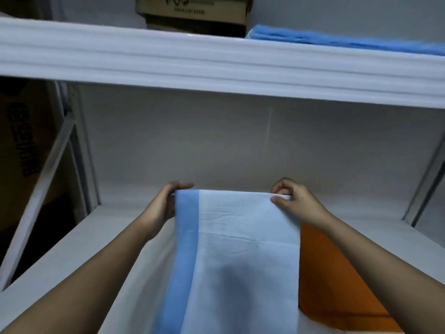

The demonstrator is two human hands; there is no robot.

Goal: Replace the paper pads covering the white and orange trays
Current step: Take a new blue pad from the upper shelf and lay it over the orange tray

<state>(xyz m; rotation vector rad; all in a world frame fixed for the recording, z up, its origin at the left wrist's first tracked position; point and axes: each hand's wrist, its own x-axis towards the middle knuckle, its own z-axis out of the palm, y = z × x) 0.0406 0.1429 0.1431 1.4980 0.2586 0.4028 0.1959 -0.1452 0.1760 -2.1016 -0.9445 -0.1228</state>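
pinched in your left hand [168, 201] and right hand [292, 197], the paper pad [240, 249] hangs lengthwise toward you, with the orange tray [337, 273] to its right, nearer your right hand.

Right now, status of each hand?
Left hand: closed, pinching the paper pad's far left corner.
Right hand: closed, pinching the same pad's far right corner.

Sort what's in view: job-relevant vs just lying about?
Job:
- paper pad, white with a blue edge strip, held up by its top corners
- left hand and right hand, each pinching a corner
- orange tray, showing right of the pad
- blue stack on the upper shelf, possibly spare pads

Lying about:
- cardboard boxes on the upper shelf
- printed carton at left
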